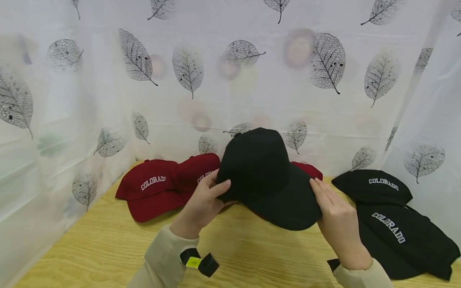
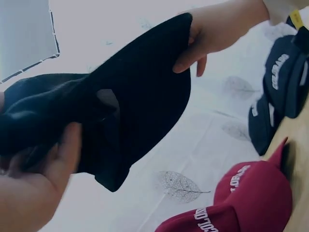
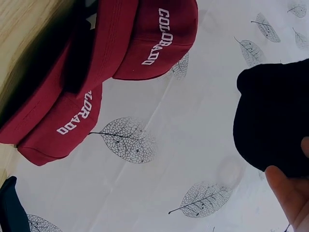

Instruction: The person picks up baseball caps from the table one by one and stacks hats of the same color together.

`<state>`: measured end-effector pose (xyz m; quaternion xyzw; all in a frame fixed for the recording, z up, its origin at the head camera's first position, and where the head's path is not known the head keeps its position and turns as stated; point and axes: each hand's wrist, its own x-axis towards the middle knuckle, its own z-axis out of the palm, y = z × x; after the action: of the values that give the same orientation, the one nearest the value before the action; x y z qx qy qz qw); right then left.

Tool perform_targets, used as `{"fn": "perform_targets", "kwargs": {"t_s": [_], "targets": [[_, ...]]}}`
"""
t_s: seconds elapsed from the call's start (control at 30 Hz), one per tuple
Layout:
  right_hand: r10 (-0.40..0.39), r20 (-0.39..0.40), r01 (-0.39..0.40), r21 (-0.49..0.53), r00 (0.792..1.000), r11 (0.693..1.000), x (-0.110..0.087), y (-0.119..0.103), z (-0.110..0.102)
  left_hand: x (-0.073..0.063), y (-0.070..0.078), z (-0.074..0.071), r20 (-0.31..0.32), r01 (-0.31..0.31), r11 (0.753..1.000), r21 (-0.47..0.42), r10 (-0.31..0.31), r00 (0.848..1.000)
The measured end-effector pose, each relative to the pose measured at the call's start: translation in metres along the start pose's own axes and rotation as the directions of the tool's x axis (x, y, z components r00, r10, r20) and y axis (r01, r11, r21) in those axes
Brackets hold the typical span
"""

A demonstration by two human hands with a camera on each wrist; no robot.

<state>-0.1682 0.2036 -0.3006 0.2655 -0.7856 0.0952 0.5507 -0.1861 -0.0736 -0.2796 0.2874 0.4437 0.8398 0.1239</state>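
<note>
Up in the air over the worktop (image 1: 252, 256), a black cap (image 1: 259, 172) is being held between two hands! The left hand (image 1: 203, 204) is gripping the rim of the crown, thumb outside, most of its fingers disappearing beneath the cloth. The right hand (image 1: 336, 214) is pinching the brim's outer edge, fingers lying on top; the left wrist view is showing its thumb underneath. That view is rendering the inside so darkly that folds and lining are blurring together, while the right wrist view is cutting the cap off at its edge.

By the worktop's far left corner, a first red cap (image 1: 144, 196) is sitting against a second red cap (image 1: 196, 170), whose lettering is partly vanishing behind the left hand. A third red cap (image 1: 309, 170) is barely peeking out at the far edge, the raised one covering nearly everything. Over at the far right corner, an upper lettered cap (image 1: 363, 188) is touching a lower lettered cap (image 1: 414, 232), both black, the right forearm hiding some of the lower one's brim.
</note>
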Motion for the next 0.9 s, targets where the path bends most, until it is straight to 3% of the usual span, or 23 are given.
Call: {"fn": "perform_targets", "kwargs": {"t_s": [0.2,0.47,0.57,0.73,0.9], "targets": [[0.033,0.091,-0.031,-0.014,0.995,0.999,0.000,-0.002,-0.003,0.003,-0.004,0.000,-0.042,-0.033,0.999,-0.040,0.032,0.999],[0.021,0.030,-0.020,-0.012,0.999,1.000,0.000,-0.004,0.000,0.006,-0.008,0.003,-0.149,0.085,0.991,-0.099,-0.099,0.984],[0.032,0.015,-0.032,-0.011,0.999,0.999,0.000,-0.004,0.001,0.006,-0.010,0.003,-0.116,0.094,0.991,-0.099,-0.105,0.988],[0.066,0.078,-0.064,-0.028,0.995,0.998,-0.002,-0.005,0.000,0.005,-0.012,0.004,-0.045,0.095,0.993,-0.066,-0.098,0.994],[0.061,0.090,-0.059,-0.029,0.994,0.998,-0.003,-0.005,0.000,0.005,-0.013,0.006,-0.073,0.128,0.992,-0.024,-0.129,0.989]]}}
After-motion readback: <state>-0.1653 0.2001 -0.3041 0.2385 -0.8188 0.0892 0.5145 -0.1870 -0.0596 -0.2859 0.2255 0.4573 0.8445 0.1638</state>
